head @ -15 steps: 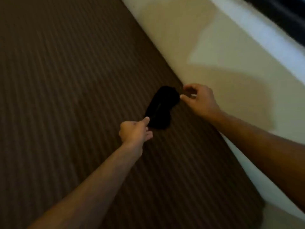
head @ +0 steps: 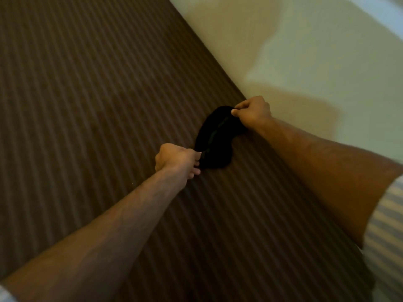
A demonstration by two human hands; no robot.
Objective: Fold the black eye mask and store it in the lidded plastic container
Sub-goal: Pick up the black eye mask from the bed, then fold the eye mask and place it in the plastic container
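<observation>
The black eye mask (head: 217, 138) lies on a brown striped bed cover (head: 87, 105), close to the cover's right edge. My left hand (head: 176, 159) pinches the mask's near end between thumb and fingers. My right hand (head: 253, 112) pinches the far end, fingers closed on the fabric. A faint seam runs along the mask between the two hands. No lidded plastic container is in view.
The pale floor (head: 316, 51) runs along the right of the bed edge, with a white strip (head: 379, 16) at the top right corner. A striped sleeve (head: 386, 225) shows at my right upper arm.
My right hand has closed on the mask's far end, where half a second ago its fingers were just beside it. My left hand keeps its pinch on the near end.
</observation>
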